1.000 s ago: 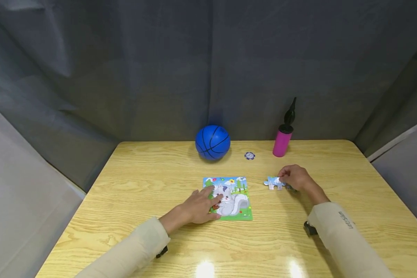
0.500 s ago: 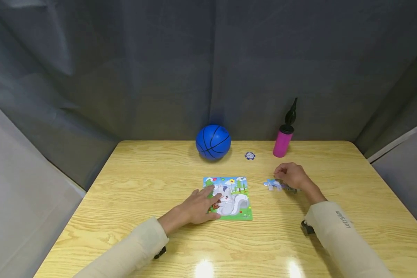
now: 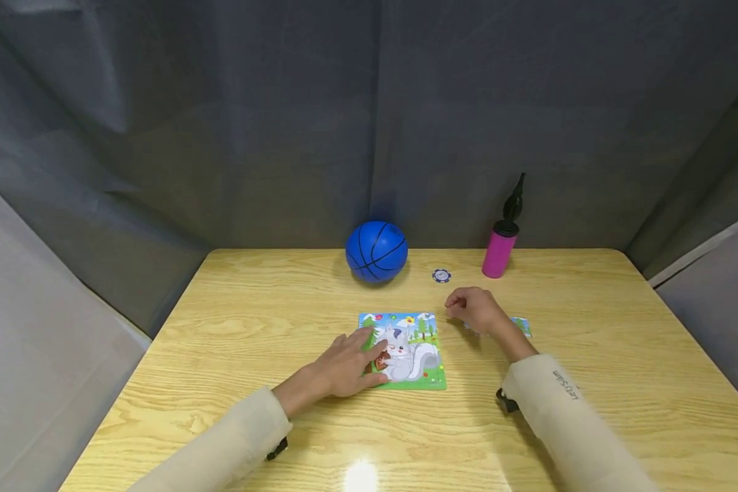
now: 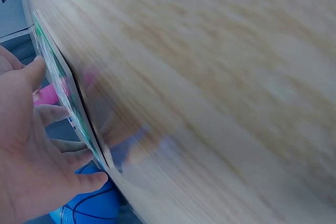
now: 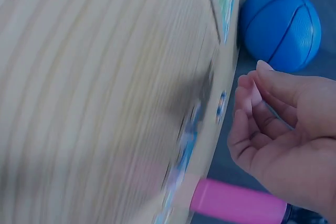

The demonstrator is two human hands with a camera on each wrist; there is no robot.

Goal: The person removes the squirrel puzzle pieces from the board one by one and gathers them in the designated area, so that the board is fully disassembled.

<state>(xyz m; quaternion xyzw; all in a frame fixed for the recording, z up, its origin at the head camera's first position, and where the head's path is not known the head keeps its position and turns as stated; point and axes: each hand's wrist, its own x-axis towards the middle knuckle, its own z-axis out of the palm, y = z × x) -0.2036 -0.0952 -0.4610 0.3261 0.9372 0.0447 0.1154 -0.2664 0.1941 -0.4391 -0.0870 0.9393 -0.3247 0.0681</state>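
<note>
A flat square jigsaw board printed with a grey-white squirrel on green grass (image 3: 421,355) lies on the pale yellow wood-grain table (image 3: 252,307), in the middle of the scene, and carries the squirrel picture across its face. Half a second ago the right hand (image 3: 476,311) was above the narrow strip of blue and green jigsaw pieces (image 3: 521,326); now it is further left, near the board's far right corner, and the strip's right end shows beyond the wrist, while the board and the left hand (image 3: 347,364) are nearly where they were. The left hand is spread wide, its fingers lying over the board's left part; the right hand is narrow, thumb and fingers bent close together, and whether anything sits between the tips cannot be told. The strip lies to the right of the board, partly hidden under the right hand. On the far side stand a blue ball with black lines (image 3: 376,251) and a magenta cylinder with a pointed black top (image 3: 499,256), with a round blue-and-white chip (image 3: 441,275) between them
</note>
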